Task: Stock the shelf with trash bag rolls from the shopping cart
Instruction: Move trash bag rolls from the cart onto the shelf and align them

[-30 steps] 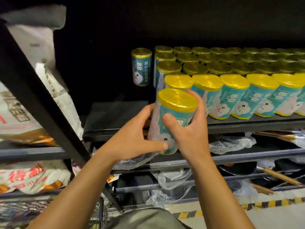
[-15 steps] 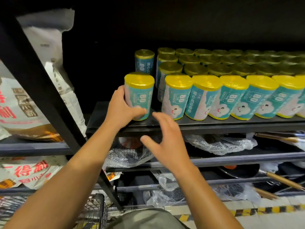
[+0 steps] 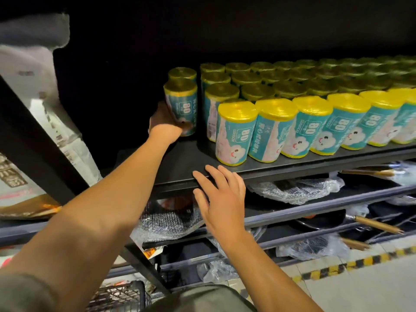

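Note:
My left hand [image 3: 165,123] reaches deep onto the black shelf [image 3: 281,168] and grips a teal trash bag roll with a yellow top [image 3: 181,106] standing upright there. Just behind it stands another roll [image 3: 182,74]. To the right, several rows of the same rolls [image 3: 292,86] fill the shelf, with a front row [image 3: 273,129] leaning along the edge. My right hand [image 3: 221,198] hovers with fingers spread and straight at the shelf's front edge, holding nothing. A corner of the wire shopping cart [image 3: 121,297] shows at the bottom left.
Bare shelf surface [image 3: 180,158] lies left of the front row. A slanted black upright [image 3: 42,140] crosses the left side, with bagged goods [image 3: 38,109] behind it. Lower shelves hold bubble-wrapped pans [image 3: 297,191] with wooden handles [image 3: 376,225]. Striped floor tape [image 3: 351,263] runs at the right.
My left hand has pushed the roll from the shelf's front edge back to just in front of the lone rear roll. My right hand let go earlier and now hovers open at the shelf edge.

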`<state>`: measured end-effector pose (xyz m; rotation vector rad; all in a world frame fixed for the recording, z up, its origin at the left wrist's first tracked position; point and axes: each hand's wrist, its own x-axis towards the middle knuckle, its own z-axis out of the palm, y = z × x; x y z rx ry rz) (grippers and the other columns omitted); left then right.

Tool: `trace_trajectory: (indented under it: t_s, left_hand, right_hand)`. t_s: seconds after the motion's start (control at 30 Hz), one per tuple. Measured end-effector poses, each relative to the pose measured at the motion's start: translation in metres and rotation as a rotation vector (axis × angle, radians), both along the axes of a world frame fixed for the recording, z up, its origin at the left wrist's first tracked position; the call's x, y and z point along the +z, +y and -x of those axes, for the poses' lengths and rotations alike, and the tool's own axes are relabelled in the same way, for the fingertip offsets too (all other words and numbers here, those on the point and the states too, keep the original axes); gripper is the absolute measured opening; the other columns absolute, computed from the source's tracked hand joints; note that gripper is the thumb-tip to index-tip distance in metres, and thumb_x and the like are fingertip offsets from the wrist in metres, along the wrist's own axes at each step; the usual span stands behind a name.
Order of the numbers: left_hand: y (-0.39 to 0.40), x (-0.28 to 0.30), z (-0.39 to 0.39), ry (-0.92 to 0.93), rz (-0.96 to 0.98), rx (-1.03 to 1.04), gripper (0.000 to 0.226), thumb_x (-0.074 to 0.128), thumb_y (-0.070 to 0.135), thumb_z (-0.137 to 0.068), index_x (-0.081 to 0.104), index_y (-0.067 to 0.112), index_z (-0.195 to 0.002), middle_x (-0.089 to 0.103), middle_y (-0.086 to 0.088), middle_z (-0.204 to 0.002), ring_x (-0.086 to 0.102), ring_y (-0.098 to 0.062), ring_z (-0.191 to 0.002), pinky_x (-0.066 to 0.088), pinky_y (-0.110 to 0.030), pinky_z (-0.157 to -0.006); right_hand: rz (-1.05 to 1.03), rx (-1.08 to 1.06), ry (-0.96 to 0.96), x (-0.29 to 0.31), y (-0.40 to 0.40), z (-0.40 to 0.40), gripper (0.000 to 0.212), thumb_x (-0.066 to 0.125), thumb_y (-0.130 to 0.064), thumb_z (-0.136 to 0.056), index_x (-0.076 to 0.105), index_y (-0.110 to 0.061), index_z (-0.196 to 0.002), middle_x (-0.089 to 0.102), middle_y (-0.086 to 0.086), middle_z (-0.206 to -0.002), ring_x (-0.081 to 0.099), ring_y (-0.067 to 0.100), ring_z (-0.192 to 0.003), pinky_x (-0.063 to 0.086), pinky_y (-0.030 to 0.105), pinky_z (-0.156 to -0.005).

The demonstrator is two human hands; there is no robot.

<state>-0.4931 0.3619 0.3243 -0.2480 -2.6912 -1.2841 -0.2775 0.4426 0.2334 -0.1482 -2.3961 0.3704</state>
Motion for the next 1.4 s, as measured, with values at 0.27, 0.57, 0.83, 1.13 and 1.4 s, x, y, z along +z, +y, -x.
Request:
trace_trajectory:
  t_s: [0.27,0.57,0.83,1.13,1.4]
  left_hand:
    - [0.011,0.009,0.018,0.016,0.051,-0.031,0.089,0.086,0.037,-0.072,0.038,0.007,-0.142,0.051,-0.014,-0.144,0.050,-0.032,-0.131,0.042,-0.039,-0.103]
    - [0.022,0.009,0.023,0.023,0.004,-0.027,0.084,0.088,0.032,-0.071,0.042,0.006,-0.136,0.054,-0.014,-0.141,0.053,-0.030,-0.129,0.044,-0.040,-0.103]
    - [0.022,0.009,0.012,0.001,0.092,0.006,0.087,0.081,0.040,-0.078,0.036,0.010,-0.147,0.048,-0.012,-0.148,0.048,-0.031,-0.133,0.043,-0.039,-0.104]
    - [-0.017,-0.009,-0.105,-0.011,0.244,-0.079,0.072,0.065,0.045,-0.092,0.039,0.011,-0.150,0.041,-0.010,-0.153,0.039,-0.029,-0.139,0.033,-0.039,-0.112]
    - [-0.063,-0.050,-0.259,0.048,0.312,-0.018,0.065,0.057,0.052,-0.087,0.053,0.014,-0.140,0.049,-0.010,-0.148,0.039,-0.032,-0.140,0.029,-0.054,-0.115]
  right_hand:
    - [0.003,-0.034,0.054,-0.006,-0.002,0.005,0.032,0.056,-0.038,-0.094,0.071,-0.031,-0.122,0.064,-0.001,-0.131,0.053,0.026,-0.126,0.032,0.047,-0.112]
    - [0.023,-0.032,0.084,-0.007,-0.004,0.005,0.032,0.057,-0.037,-0.094,0.071,-0.031,-0.121,0.064,-0.001,-0.131,0.049,0.023,-0.127,0.030,0.045,-0.114]
    - [0.033,-0.018,-0.003,-0.002,-0.004,-0.001,0.039,0.053,-0.040,-0.093,0.068,-0.029,-0.127,0.062,0.000,-0.135,0.045,0.023,-0.132,0.027,0.046,-0.116]
    - [0.209,0.170,-0.121,0.005,0.015,-0.047,0.049,0.050,-0.046,-0.092,0.063,-0.025,-0.134,0.055,-0.003,-0.143,0.034,0.021,-0.143,0.013,0.042,-0.124]
    - [0.337,0.368,-0.324,-0.014,0.021,-0.117,0.058,0.045,-0.052,-0.092,0.056,-0.024,-0.141,0.050,-0.004,-0.148,0.032,0.021,-0.145,0.027,0.049,-0.120]
